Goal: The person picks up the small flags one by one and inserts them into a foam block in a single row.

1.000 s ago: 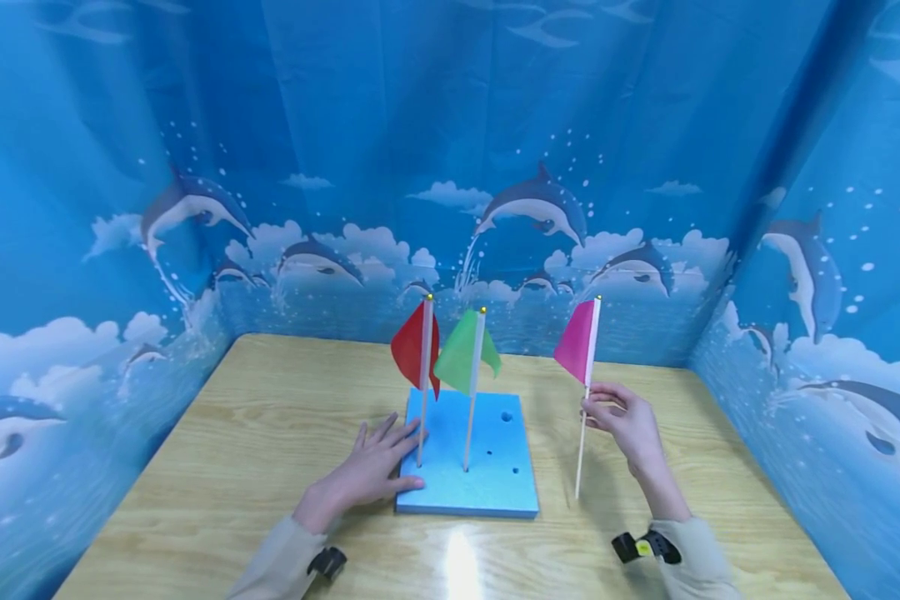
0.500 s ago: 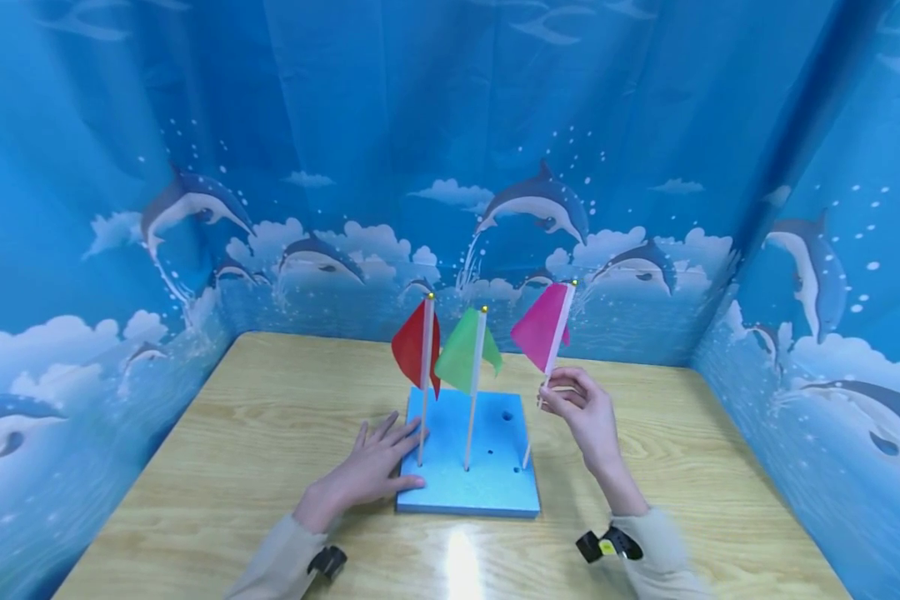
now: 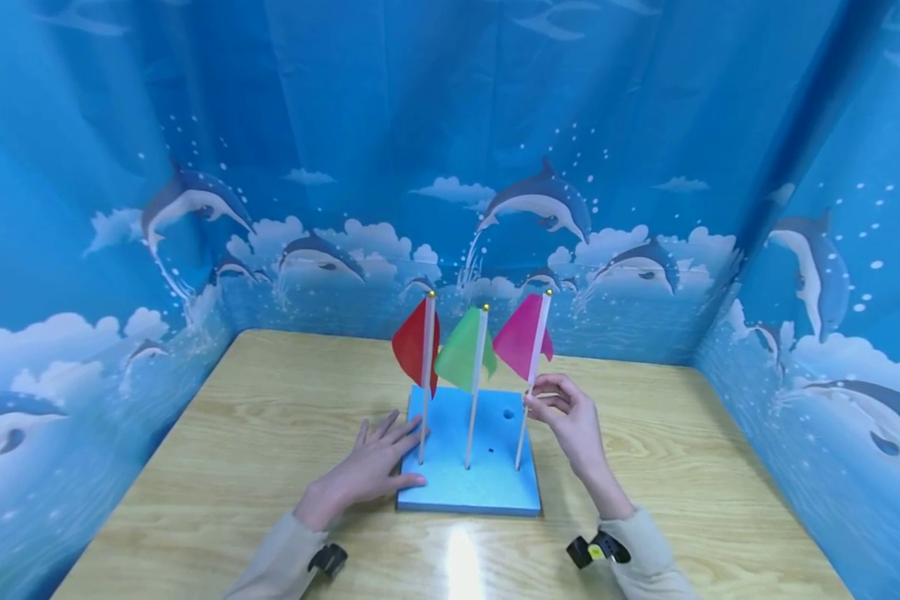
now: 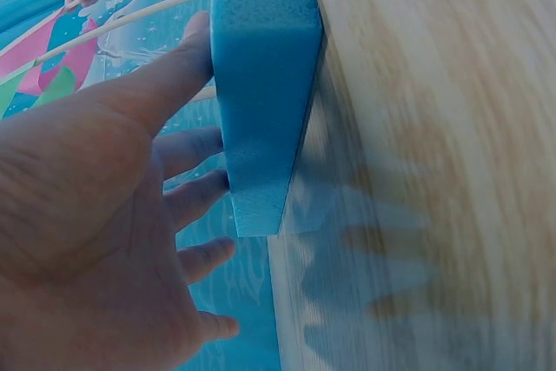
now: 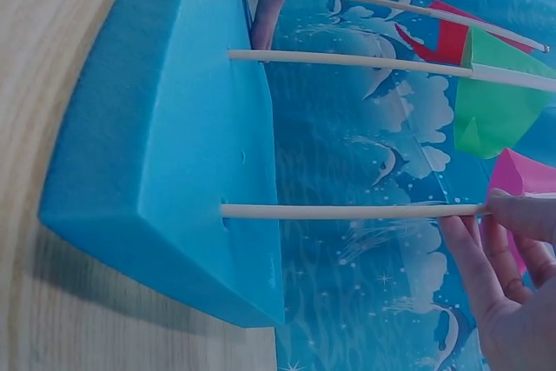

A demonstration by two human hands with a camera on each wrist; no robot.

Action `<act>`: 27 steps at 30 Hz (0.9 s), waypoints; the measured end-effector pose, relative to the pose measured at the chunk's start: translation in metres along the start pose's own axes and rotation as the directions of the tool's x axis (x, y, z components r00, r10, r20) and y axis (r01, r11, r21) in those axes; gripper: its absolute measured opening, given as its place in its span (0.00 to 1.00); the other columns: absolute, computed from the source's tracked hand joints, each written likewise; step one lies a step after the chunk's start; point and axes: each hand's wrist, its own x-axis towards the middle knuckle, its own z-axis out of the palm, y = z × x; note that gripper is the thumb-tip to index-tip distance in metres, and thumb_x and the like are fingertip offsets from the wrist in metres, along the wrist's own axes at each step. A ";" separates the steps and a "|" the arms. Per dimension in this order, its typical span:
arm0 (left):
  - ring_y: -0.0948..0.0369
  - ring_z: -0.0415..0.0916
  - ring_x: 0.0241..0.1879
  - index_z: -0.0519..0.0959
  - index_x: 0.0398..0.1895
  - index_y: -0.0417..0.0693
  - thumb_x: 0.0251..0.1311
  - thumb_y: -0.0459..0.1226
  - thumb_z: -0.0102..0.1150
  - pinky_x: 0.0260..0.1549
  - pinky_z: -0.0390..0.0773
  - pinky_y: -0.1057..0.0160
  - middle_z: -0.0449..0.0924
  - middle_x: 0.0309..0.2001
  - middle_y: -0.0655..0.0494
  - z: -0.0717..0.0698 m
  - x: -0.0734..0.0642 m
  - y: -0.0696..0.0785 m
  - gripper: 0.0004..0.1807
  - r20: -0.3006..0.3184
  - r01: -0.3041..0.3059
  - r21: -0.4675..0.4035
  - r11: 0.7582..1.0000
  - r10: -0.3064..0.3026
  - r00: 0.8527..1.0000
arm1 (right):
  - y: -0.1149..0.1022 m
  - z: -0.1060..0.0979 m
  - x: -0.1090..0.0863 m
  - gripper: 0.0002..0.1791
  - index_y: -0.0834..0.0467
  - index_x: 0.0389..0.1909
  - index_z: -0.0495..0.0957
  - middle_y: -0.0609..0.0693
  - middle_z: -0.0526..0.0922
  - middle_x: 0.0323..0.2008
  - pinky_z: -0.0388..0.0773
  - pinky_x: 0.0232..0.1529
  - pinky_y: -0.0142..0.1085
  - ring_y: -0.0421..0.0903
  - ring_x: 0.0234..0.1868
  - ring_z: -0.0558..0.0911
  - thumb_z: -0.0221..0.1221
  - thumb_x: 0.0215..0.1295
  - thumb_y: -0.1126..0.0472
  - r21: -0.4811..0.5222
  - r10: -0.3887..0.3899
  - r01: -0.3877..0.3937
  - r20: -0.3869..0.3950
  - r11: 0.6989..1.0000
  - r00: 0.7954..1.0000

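A blue foam block [image 3: 450, 492] lies on the table with a red flag [image 3: 414, 346] and a green flag [image 3: 461, 354] standing in it. My right hand [image 3: 570, 421] pinches the thin stick of a pink flag [image 3: 521, 337] between thumb and fingers. In the right wrist view, the lower end of that wooden stick [image 5: 347, 212] meets a hole near the block's right side; how deep it sits cannot be told. My left hand [image 3: 367, 467] rests with spread fingers on the block's left edge, its thumb [image 4: 187, 58] on top in the left wrist view.
The wooden table [image 3: 285, 400] extends around the block on all sides. Behind it and at both sides hangs a blue curtain [image 3: 390, 167] printed with dolphins. Two further holes show in the block, a larger hole [image 3: 508, 414] towards the back right.
My right hand has carried the pink flag leftward from beside the block to over it, and the stick's tip has come down at the right-hand hole. The left hand has stayed in place.
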 end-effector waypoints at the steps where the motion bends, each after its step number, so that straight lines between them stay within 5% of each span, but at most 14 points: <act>1: 0.38 0.40 0.79 0.65 0.77 0.54 0.63 0.58 0.64 0.71 0.36 0.27 0.55 0.79 0.50 0.000 0.000 0.000 0.42 0.000 -0.001 0.003 1.000 0.001 1.000 | 0.001 0.000 -0.001 0.17 0.67 0.52 0.78 0.63 0.83 0.43 0.87 0.42 0.38 0.40 0.36 0.86 0.68 0.65 0.66 0.000 0.000 0.000 0.000 1.000 1.000; 27: 0.40 0.39 0.80 0.64 0.77 0.55 0.63 0.59 0.64 0.72 0.35 0.28 0.55 0.80 0.52 -0.001 -0.001 -0.001 0.42 0.005 0.008 -0.001 1.000 -0.008 1.000 | 0.012 0.001 -0.011 0.17 0.69 0.54 0.78 0.66 0.83 0.46 0.87 0.43 0.39 0.39 0.39 0.87 0.66 0.66 0.67 0.028 0.002 -0.003 0.040 1.000 0.999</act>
